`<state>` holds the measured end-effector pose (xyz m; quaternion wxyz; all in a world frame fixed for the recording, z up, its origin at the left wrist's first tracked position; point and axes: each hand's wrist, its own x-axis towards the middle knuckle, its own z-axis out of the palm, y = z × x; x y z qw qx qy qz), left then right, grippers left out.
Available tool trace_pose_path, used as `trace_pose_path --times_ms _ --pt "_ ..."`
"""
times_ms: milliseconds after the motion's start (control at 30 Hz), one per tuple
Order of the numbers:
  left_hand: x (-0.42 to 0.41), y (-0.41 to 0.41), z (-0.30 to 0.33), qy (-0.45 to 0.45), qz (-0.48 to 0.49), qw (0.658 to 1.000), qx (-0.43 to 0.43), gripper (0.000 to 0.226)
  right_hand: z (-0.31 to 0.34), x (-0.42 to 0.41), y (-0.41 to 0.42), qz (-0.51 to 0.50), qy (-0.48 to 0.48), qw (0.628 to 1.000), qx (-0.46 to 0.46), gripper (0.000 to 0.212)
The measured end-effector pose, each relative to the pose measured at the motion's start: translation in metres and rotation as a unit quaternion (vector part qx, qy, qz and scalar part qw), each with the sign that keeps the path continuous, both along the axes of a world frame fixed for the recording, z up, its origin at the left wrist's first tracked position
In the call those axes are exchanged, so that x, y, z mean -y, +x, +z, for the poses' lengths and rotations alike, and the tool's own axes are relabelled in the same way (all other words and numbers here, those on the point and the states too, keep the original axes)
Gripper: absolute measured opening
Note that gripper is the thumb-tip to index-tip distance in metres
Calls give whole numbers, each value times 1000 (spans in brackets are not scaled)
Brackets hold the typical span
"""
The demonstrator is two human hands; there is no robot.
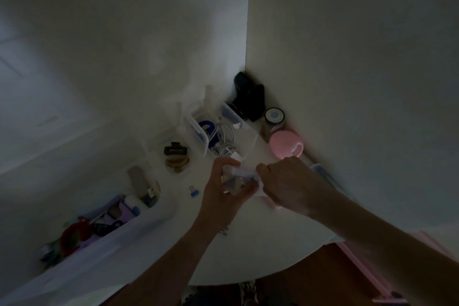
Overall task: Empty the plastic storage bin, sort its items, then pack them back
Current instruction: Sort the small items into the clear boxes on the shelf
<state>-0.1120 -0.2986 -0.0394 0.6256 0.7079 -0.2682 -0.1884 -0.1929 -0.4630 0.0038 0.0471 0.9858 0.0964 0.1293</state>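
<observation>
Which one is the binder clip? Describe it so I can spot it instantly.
Start at the white table in the wall corner. Left of the left hand, the blue binder clip lies alone on bare tabletop. It is the only small blue thing outside any container.

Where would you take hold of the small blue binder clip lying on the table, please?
Pinch the blue binder clip across its body from above: it lies alone on the white table, left of the left hand, with free space around it.
</observation>
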Motion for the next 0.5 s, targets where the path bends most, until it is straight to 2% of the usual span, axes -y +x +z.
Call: trace_pose_path --times_ms 67,133,200,267,300,400,500 --pt "-3 -2 -1 17 -1 1000 -19 46 1 5 -2 -13 34 998 -48 15" --pt "-10 -1 -1 50 -9 998 -48 53 7 11 -5 -63 114 986 -103 34" --pt "-18 4 -7 55 -33 997 -52 63 10 17 -9 -86 183 977 -67 42" --pt "-26 2 -19 44 -63 997 -29 74 5 21 -17 -108 232 967 -4 37" --pt "-29 -2 -23 49 -70 996 -30 79 -1 20 -21 -127 268 955 -2 36" --pt "-36 -18 -43 58 -76 994 -59 88 -29 2 -36 -249 399 882 -27 43" --pt "-48 -37 -67 73 -93 986 -116 95 -64 -21 -47 -374 522 761 -94 66"
